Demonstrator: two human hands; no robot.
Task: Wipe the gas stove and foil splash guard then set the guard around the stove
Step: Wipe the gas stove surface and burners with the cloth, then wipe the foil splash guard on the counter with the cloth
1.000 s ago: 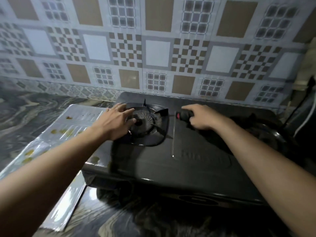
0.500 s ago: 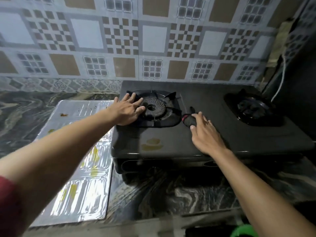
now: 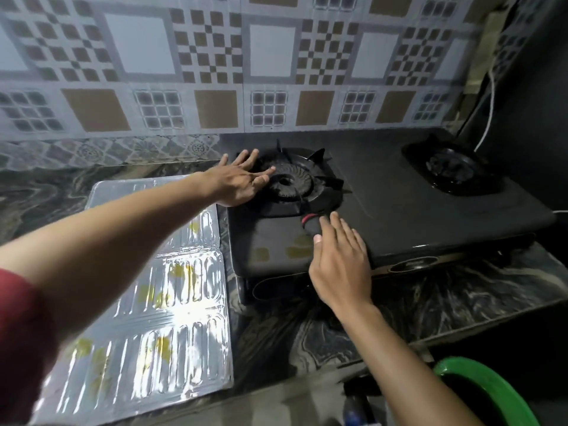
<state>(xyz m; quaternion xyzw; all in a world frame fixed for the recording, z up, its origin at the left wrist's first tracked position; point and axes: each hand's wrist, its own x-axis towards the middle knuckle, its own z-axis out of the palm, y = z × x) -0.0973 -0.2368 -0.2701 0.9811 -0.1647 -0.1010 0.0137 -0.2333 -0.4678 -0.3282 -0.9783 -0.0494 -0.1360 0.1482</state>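
Observation:
The black two-burner gas stove (image 3: 384, 216) stands on the marble counter against the tiled wall, with yellowish stains near its front left. The foil splash guard (image 3: 172, 302) lies flat on the counter to the left of the stove, spotted with yellow stains. My left hand (image 3: 239, 182) rests flat with spread fingers on the left edge of the left burner (image 3: 292, 182). My right hand (image 3: 341, 262) hovers over the stove's front, fingers straight, fingertips at a small black object with a red band (image 3: 310, 224) that lies on the stove top.
The right burner (image 3: 451, 167) sits at the far right of the stove. A white cable (image 3: 488, 112) hangs down the right wall. A green basin (image 3: 498, 392) is below the counter edge at lower right. The marble counter (image 3: 46, 186) extends left.
My right hand went from gripping the black red-banded object to straight fingers and drew back toward the stove's front. My left hand stayed on the left burner. The view pulled back.

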